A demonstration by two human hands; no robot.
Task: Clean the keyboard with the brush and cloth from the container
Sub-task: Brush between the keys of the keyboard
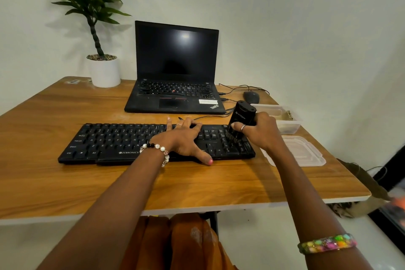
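A black keyboard (114, 141) lies across the middle of the wooden table (65, 182). My left hand (186, 138) rests flat on its right-of-centre keys, fingers spread, thumb over the front edge. My right hand (260, 131) grips a black block-shaped brush (241, 117), held upright with its bristles down on the number pad at the keyboard's right end. Behind that hand stands the clear plastic container (289, 125), open, with something pale inside; I cannot tell whether it is the cloth.
An open black laptop (175, 72) sits behind the keyboard, with a black mouse (251, 97) and cables to its right. The container's clear lid (304, 151) lies near the table's right edge. A potted plant (105, 70) stands at the back left.
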